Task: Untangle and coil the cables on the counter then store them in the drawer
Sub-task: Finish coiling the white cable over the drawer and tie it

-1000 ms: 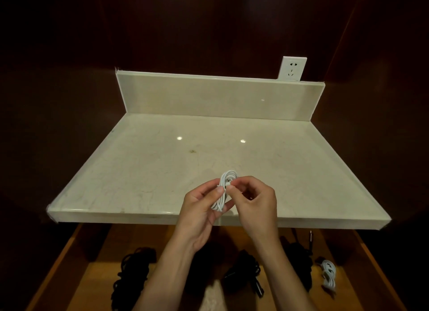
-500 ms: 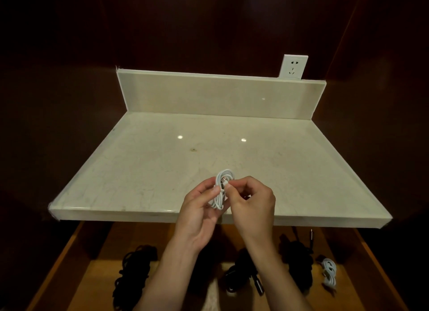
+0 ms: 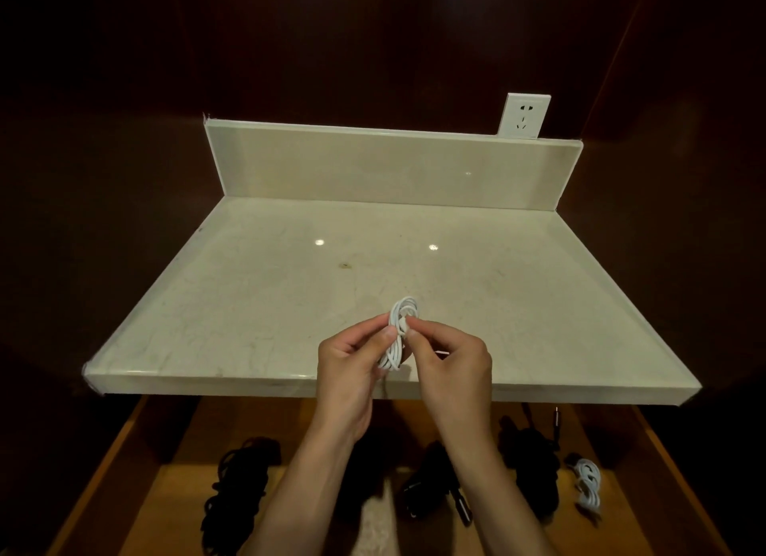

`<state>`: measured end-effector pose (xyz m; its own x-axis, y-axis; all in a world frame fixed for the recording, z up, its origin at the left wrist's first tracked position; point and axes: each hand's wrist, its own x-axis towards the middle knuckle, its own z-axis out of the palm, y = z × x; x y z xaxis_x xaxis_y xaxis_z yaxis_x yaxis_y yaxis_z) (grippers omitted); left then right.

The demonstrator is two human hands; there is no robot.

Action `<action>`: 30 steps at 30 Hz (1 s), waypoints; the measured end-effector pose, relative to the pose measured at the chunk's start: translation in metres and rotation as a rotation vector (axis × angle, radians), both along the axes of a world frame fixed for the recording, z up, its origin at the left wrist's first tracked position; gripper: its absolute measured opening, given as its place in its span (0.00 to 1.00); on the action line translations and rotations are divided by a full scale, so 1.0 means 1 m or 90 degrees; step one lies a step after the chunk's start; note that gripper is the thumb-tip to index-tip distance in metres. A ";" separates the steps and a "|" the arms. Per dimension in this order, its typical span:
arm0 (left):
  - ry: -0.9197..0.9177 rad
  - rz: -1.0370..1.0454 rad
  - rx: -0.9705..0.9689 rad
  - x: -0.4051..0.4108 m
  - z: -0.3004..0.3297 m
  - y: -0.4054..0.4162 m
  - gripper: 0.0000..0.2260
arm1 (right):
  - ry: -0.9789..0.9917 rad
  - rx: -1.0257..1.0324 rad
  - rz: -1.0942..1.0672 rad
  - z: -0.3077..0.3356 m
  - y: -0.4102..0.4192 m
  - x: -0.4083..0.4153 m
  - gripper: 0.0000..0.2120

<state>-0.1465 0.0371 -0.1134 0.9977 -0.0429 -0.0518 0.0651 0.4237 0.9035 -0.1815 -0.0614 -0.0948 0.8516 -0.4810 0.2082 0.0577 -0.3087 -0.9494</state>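
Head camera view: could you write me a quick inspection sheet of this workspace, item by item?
Surface: pale marble counter with a low backsplash; a small brown speck near its middle.
Job's things: small white coiled cable held above the counter's front edge; open wooden drawer below.
Clutter: nothing seen on the counter.
Grippers: left hand pinches the coil's side; right hand pinches it near the top.
Cables: in the drawer, black cable bundles left, centre and right, and a second white coiled cable at far right.
Surroundings: dark brown walls; white wall socket above the backsplash's right end.
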 end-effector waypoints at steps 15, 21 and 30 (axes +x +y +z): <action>0.040 -0.050 0.038 0.010 -0.004 0.007 0.07 | 0.064 0.186 0.006 -0.001 -0.005 0.007 0.07; -0.017 -0.053 0.096 0.010 -0.007 0.009 0.09 | 0.057 0.307 0.021 0.000 -0.008 0.006 0.08; -0.093 -0.071 0.124 0.009 -0.008 0.011 0.11 | 0.070 0.311 0.025 -0.009 -0.013 0.008 0.06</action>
